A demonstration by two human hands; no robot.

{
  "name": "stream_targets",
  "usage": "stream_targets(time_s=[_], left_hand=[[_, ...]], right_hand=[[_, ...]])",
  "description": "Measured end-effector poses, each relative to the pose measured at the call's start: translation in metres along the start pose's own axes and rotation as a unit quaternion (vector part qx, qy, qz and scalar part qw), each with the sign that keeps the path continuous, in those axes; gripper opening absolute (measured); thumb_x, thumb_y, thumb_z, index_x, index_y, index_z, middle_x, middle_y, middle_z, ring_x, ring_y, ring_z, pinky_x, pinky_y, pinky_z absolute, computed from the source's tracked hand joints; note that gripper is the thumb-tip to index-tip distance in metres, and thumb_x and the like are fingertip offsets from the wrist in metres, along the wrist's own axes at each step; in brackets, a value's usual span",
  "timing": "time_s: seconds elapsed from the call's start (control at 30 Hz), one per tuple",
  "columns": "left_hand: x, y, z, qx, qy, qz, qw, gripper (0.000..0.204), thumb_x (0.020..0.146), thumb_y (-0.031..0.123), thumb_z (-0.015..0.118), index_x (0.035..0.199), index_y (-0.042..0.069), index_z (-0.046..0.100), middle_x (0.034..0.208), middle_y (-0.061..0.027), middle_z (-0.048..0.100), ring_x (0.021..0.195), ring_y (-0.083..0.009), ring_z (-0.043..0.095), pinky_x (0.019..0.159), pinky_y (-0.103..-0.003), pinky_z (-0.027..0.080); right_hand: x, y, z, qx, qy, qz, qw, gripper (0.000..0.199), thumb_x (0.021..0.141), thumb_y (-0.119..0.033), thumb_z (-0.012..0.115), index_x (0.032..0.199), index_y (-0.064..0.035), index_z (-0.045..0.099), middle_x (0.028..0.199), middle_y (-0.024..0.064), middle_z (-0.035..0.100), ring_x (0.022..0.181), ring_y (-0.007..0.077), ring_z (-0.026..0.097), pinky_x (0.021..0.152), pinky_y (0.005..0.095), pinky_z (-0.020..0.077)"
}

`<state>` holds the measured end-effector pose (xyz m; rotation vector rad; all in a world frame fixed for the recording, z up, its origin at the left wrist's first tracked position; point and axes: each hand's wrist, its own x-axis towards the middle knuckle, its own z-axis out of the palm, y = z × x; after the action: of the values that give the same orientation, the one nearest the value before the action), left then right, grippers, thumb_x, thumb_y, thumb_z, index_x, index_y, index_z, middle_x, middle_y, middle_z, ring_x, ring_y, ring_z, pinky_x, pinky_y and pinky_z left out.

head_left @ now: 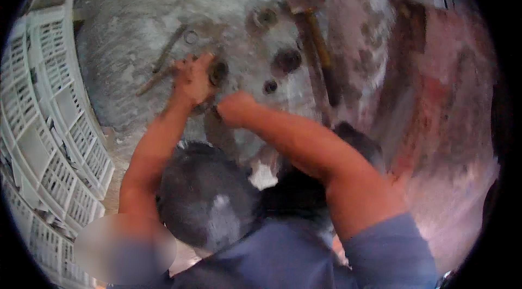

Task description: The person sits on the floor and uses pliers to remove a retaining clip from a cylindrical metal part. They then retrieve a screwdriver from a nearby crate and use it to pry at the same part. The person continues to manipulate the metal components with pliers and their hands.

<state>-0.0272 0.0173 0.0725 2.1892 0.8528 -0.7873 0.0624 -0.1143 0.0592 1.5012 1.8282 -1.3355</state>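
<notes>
My left hand (pixel 193 79) is on the concrete floor, its fingers bent and its thumb side against a dark round metal part (pixel 218 73), which it appears to grip. Blur hides the exact hold. Close by on the nearer right, my right hand (pixel 237 108) is closed in a fist, knuckles up; whatever is inside it is hidden. Two thin rods (pixel 169 48) lie to the left of my left hand, with a small ring (pixel 191 37) beyond them. My dark-clad knee (pixel 204 196) is bent below the hands.
A hammer (pixel 318 44) with a wooden handle lies at the right. Between it and my hands are a round metal part (pixel 266 17), a dark disc-like part (pixel 286 62) and a small dark ring (pixel 270 87). White slatted plastic crates (pixel 65 104) line the left side.
</notes>
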Motion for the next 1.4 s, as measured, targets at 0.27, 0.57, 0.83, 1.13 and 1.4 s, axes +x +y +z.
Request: stream_targets(time_s=[0.27,0.57,0.83,1.13,1.4], left_hand=[[-0.001,-0.007,0.021,0.035,0.021,-0.021,0.999,0.093,0.07,0.033,0.083,0.148,0.012,0.037,0.148,-0.0162,0.043,0.14,-0.0404,0.031,0.118,-0.057,0.018],[0.013,-0.021,0.025,-0.041,0.065,-0.001,0.997,0.091,0.067,0.031,0.085,0.144,0.015,0.04,0.144,-0.0146,0.046,0.139,-0.0378,0.032,0.119,-0.046,0.022],[0.009,-0.024,0.035,0.007,0.107,0.024,0.994,0.086,0.069,0.037,0.082,0.142,0.017,0.04,0.143,-0.0129,0.048,0.137,-0.0376,0.034,0.118,-0.051,0.019],[0.009,-0.026,0.042,0.014,0.12,0.023,0.992,0.088,0.07,0.035,0.082,0.144,0.017,0.039,0.146,-0.0122,0.044,0.138,-0.0358,0.033,0.119,-0.05,0.017],[0.004,-0.02,0.034,0.008,0.121,0.049,0.991,0.085,0.067,0.032,0.083,0.141,0.013,0.044,0.142,-0.0121,0.048,0.134,-0.0331,0.037,0.115,-0.048,0.025]], right_hand=[[-0.016,0.053,-0.013,0.096,0.119,0.172,0.973,0.026,0.076,-0.025,0.067,0.096,-0.0097,0.072,0.095,0.0175,0.071,0.091,0.0366,0.068,0.077,0.0471,0.0561],[-0.022,0.068,-0.023,0.215,0.18,0.247,0.928,0.041,0.08,-0.039,0.068,0.105,-0.0067,0.069,0.102,0.0195,0.069,0.099,0.0369,0.066,0.084,0.0463,0.0531],[-0.03,0.045,-0.03,0.272,0.145,0.238,0.921,0.042,0.092,-0.044,0.056,0.107,-0.0061,0.069,0.107,0.0196,0.069,0.101,0.0375,0.065,0.086,0.0466,0.0524],[-0.029,0.044,-0.035,0.258,0.134,0.218,0.932,0.04,0.092,-0.042,0.059,0.106,-0.006,0.069,0.104,0.0204,0.069,0.101,0.0391,0.064,0.087,0.0473,0.0508],[-0.023,0.033,-0.02,0.156,0.196,0.231,0.94,0.035,0.093,-0.038,0.057,0.097,-0.0059,0.071,0.094,0.0197,0.07,0.09,0.0374,0.068,0.077,0.048,0.0535]])
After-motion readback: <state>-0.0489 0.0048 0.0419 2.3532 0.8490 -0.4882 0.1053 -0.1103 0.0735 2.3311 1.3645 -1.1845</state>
